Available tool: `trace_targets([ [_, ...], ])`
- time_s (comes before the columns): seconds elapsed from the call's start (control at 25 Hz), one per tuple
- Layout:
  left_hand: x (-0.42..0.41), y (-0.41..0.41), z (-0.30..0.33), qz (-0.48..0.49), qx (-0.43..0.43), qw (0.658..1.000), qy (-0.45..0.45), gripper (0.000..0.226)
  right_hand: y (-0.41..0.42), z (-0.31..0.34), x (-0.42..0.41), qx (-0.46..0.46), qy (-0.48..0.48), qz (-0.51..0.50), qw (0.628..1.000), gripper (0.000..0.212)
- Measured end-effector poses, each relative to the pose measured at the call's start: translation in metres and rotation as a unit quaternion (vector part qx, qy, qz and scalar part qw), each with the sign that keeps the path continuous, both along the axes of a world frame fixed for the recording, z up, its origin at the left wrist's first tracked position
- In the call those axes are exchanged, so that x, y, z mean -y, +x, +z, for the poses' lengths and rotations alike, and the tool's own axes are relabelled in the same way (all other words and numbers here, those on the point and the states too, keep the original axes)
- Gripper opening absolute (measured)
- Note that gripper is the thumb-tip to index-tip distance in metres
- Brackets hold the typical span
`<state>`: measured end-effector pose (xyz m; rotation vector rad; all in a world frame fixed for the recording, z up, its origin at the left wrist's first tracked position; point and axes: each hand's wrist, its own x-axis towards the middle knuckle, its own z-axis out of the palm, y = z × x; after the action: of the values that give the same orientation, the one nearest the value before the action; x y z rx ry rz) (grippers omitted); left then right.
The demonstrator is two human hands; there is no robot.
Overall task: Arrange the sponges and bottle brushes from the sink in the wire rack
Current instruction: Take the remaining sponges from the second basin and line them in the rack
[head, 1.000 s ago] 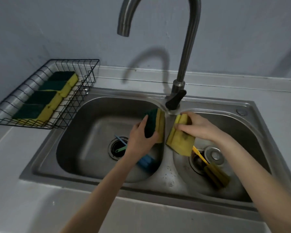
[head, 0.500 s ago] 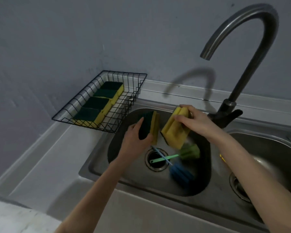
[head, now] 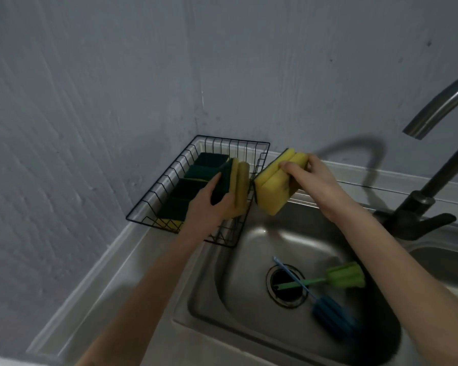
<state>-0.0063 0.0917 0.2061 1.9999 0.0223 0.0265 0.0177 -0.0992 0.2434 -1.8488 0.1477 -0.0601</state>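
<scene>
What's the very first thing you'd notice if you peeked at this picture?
The bright yellow sponges: the left hand holds a pair of sponges over the black wire rack, and the right hand holds another pair just beside the rack's right edge. Below them, a green bottle brush and a blue bottle brush lie in the sink basin by the drain.

Sponges (head: 236, 186) yellow w/ dark green tops; rack (head: 154, 191) black wire; brushes green (head: 344, 277) & blue (head: 331, 317); wall grey.
</scene>
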Motion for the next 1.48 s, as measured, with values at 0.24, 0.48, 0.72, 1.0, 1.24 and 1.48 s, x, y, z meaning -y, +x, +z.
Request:
trace_targets([
  [0.24, -0.039, 0.033, -0.002, 0.015, -0.028, 0.999, 0.013, 0.059, 0.036, 0.011, -0.05, 0.047, 0.06, -0.034, 0.997, 0.051],
  [0.48, -0.061, 0.056, -0.008, 0.002, -0.029, 0.999, 0.019, 0.058, 0.065, 0.006, -0.102, 0.063, 0.04, -0.012, 0.997, 0.053],
  [0.72, -0.081, 0.076, -0.014, 0.029, -0.025, 0.999, 0.009, 0.053, 0.068, -0.011, -0.099, 0.028, -0.008, 0.111, 0.993, 0.079],
  [1.0, -0.095, 0.091, -0.024, 0.018, -0.037, 0.999, 0.027, 0.057, 0.086, -0.014, -0.089, -0.003, -0.069, 0.191, 0.979, 0.036],
  [1.24, -0.098, 0.095, -0.032, 0.023, -0.025, 0.998, 0.043, 0.06, 0.142, -0.021, -0.092, 0.049, -0.087, 0.006, 0.995, 0.046],
  [1.48, -0.101, 0.105, -0.035, 0.031, -0.025, 0.998, 0.051, 0.061, 0.188, -0.057, -0.115, 0.053, -0.201, 0.025, 0.978, 0.056],
])
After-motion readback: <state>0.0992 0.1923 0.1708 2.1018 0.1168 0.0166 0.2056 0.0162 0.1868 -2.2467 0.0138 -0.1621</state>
